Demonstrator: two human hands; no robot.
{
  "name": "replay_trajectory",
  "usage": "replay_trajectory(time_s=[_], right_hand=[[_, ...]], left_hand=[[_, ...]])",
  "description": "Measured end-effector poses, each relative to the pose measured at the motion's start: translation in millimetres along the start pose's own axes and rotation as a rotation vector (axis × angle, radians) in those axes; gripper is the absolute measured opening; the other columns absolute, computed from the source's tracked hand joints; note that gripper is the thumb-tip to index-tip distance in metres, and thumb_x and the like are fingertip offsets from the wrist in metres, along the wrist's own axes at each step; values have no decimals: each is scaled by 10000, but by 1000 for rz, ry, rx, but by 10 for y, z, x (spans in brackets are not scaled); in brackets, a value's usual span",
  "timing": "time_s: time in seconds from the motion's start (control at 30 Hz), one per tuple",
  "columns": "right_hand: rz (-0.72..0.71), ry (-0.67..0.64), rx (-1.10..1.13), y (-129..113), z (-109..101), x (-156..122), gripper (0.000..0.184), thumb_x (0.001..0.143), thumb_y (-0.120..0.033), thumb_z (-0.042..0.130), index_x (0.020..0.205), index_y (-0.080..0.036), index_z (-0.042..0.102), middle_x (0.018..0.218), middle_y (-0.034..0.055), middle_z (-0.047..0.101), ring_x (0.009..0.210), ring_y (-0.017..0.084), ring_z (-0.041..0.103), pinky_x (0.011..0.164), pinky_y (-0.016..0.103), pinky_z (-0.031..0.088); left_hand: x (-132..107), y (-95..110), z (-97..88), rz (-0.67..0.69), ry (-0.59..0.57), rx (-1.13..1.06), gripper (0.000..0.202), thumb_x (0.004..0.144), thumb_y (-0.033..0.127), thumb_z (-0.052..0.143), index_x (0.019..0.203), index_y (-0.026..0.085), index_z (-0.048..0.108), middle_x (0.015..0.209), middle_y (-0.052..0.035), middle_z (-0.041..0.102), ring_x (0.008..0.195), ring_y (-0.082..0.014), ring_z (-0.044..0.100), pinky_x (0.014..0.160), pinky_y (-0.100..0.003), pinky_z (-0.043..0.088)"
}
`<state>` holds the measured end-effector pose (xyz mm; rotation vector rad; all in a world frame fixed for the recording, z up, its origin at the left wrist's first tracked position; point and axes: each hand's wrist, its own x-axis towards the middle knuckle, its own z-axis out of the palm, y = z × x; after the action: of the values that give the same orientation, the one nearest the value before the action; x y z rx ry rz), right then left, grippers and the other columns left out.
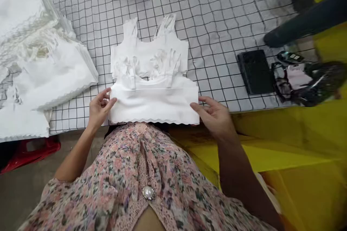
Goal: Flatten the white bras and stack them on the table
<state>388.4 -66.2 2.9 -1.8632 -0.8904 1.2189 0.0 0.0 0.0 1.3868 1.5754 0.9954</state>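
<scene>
A white bra top [154, 104] with a scalloped lower edge lies at the table's front edge, its straps pointing away from me. Behind and partly under it is another white strapped top [151, 55]. My left hand [99, 106] pinches the near top's left side between thumb and fingers. At the opposite side, my right hand [213, 115] grips the same top by its edge, thumb above and fingers partly hidden.
A large heap of white garments [62, 68] covers the table's left side. To the right lie a black phone-like case [256, 72], glasses [282, 81] and a dark bag-like bundle [322, 82]. The checked cloth [217, 17] covers the table. Yellow material [284, 155] is at lower right.
</scene>
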Motion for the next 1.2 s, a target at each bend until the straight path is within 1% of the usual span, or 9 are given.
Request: replay_trajectory(time_s=[0.33,0.43,0.5,0.63,0.7,0.8,1.03,1.13,1.2], right_hand=[[-456,252,-484,60,42,376,272,912,-462,725,788,-240,631,608,-3,573,564,168,522,621,306,433],[-612,382,-539,173,150,362,247,990,-448,648,934,-217,714,831,88,713,743,239,658,750,365,544],[-762,426,-615,238,282,280,369,1061,-454,569,1219,-172,747,1167,190,771,1085,334,731,1009,484,560],[-931,179,-858,376,496,111,694,1139,-471,421,1766,-185,335,1718,230,496,1616,415,437,1330,707,203],[-902,81,-944,455,478,106,786,1150,-514,369,1827,-201,122,1810,224,346,1687,419,316,1337,739,119],[-807,52,-991,546,335,190,866,1145,-600,326,1830,-208,-29,1859,225,194,1721,437,214,1325,768,98],[-820,42,-965,592,218,274,840,1155,-579,327,1830,-242,-43,1864,233,160,1722,455,195,1281,821,159],[-901,129,-866,541,215,303,747,1161,-517,357,1826,-247,154,1819,239,314,1698,463,269,1256,811,246],[-979,225,-735,412,228,360,635,1151,-464,433,1745,-240,408,1685,229,535,1614,442,437,1230,728,377]], left_hand=[[281,-141,178,171,154,106,455,873,343,813,1310,219,791,870,25,605,607,-70,420,597,-231,436],[214,-192,192,297,207,255,450,952,396,775,1365,216,762,991,-27,666,723,-117,573,722,-283,553],[134,-193,231,459,220,417,464,1017,419,724,1438,224,716,1202,-101,705,1030,-218,703,959,-395,608],[-30,-189,351,709,-83,630,701,1108,472,592,1744,292,358,1717,-152,503,1677,-369,379,1360,-616,328],[-71,-208,385,704,-227,698,852,1117,541,544,1811,298,114,1837,-149,332,1747,-379,214,1407,-640,200],[-85,-248,385,638,-265,744,941,1114,589,521,1816,298,-35,1883,-147,207,1764,-391,122,1418,-644,135],[-56,-356,394,647,-166,659,846,1111,553,563,1807,309,148,1844,-147,325,1758,-380,170,1408,-659,191],[111,-313,354,674,-44,581,568,1132,468,566,1662,289,469,1722,-141,527,1707,-374,338,1376,-685,267],[243,-206,324,654,37,495,404,1128,410,595,1502,260,619,1562,-132,667,1581,-340,534,1315,-632,405]])
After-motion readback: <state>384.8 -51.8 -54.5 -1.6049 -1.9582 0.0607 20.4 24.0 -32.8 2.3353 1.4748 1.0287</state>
